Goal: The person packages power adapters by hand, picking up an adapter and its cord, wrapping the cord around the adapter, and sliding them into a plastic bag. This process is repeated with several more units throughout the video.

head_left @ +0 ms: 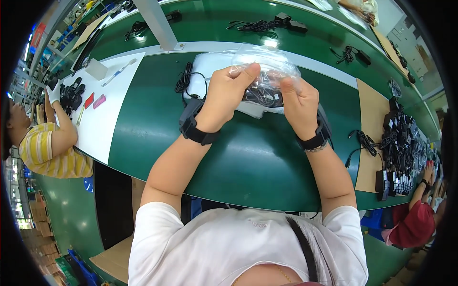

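Both hands grip a clear plastic bag (pixel 268 59) above the far middle of the green table. A coiled black cable (pixel 263 97) shows at the bag's near side, seemingly inside it. My left hand (pixel 227 93) pinches the bag's left side, thumb on top. On the right side, my right hand (pixel 300 102) holds it the same way. Beneath lies a stack of pale plastic bags (pixel 202 62), partly covered by the hands. Just left of my left wrist rests a black adapter cable (pixel 184 81).
Black power adapters (pixel 400 143) are heaped at the right, by a brown cardboard sheet (pixel 371 105). A metal post (pixel 157 24) rises at the far edge. On the left white sheet (pixel 102 107) lie a toothbrush-like tool and small red and pink pieces. Co-workers sit at both sides.
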A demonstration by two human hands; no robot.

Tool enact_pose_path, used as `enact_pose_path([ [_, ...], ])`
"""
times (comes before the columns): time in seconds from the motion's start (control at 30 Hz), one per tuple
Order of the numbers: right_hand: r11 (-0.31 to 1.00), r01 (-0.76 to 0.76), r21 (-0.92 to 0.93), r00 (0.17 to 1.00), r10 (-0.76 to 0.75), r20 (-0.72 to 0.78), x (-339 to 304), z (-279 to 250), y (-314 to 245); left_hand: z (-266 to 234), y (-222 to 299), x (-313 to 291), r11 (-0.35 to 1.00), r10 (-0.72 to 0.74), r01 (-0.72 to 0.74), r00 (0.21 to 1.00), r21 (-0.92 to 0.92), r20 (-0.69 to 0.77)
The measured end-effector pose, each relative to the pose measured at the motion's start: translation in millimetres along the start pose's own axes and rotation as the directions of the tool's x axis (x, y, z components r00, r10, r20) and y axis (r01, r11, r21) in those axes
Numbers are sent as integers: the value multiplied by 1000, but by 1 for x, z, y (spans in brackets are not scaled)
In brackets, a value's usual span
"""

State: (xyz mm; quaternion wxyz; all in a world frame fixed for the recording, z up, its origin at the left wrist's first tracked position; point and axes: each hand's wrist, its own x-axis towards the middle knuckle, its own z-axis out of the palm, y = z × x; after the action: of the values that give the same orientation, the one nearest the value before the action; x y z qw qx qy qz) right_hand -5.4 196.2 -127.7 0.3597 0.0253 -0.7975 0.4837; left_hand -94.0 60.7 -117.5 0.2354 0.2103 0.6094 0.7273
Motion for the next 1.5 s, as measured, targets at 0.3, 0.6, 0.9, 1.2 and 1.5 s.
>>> enact_pose_path([
  [0.3,898,-278,341,960,250,124,6,3,-2,-1,0,-7,977,202,-188,967,97,-158],
  [0.6,672,-498,549,867,386,314,12,-3,9,-9,-16,6,987,50,-80,977,-137,-206],
  [0.9,552,-631,546,776,438,454,28,-17,-2,-9,-31,-1,870,409,-338,901,358,-143],
  [1.2,884,-462,-73,858,466,215,106,-102,106,-61,-2,-21,987,55,-18,971,159,-231],
  [1.5,-51,-238,-970,875,422,-237,157,-138,283,-77,-18,-21,948,279,-195,889,250,-364],
])
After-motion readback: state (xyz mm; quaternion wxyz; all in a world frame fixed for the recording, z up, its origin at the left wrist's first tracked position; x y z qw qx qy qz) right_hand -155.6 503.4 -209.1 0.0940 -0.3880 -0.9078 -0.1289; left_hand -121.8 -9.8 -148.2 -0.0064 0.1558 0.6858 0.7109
